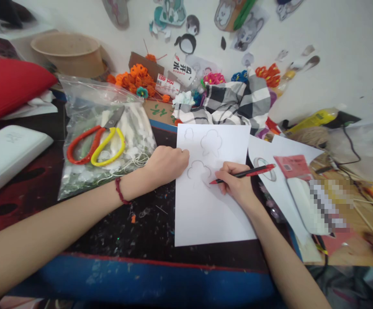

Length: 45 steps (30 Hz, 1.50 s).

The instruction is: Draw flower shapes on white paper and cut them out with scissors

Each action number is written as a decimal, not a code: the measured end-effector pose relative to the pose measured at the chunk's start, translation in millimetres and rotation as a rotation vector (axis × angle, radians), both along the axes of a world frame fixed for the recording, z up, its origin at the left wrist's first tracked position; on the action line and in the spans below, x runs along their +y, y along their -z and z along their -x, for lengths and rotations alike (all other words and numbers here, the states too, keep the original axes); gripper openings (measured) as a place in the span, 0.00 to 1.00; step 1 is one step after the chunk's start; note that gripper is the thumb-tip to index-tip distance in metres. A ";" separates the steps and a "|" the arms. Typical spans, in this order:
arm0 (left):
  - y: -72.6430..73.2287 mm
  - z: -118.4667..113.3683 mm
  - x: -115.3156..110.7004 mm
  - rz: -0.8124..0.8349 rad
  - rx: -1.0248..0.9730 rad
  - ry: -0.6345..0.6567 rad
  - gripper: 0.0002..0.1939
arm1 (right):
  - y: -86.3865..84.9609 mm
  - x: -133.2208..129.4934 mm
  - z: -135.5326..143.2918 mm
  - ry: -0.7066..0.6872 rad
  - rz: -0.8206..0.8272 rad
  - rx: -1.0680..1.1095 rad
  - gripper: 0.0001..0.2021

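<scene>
The right hand point(236, 182) holds a red and black pen point(247, 173), tip down at the white paper point(206, 219). The left hand point(169, 165) is curled up at the paper's left edge. 3 drawn shapes show. Open desk point(125, 231) lies left of the paper, with tiny scraps. 1 bottle label point(184, 72) says "井水".

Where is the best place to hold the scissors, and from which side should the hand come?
Best gripped, I think, by the red loop and yellow loop, coming from the near side and above. The scissors lie on the bag, loops toward the person, blades pointing away.
</scene>
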<state>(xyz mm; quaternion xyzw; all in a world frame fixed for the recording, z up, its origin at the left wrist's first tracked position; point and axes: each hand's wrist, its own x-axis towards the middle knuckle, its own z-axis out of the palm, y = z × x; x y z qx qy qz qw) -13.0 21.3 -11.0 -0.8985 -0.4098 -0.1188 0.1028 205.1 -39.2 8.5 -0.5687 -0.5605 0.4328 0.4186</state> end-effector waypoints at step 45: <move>-0.2 -0.6 -0.4 0.038 -0.005 -0.015 0.16 | 1.4 2.6 -1.9 -0.009 0.046 0.022 0.17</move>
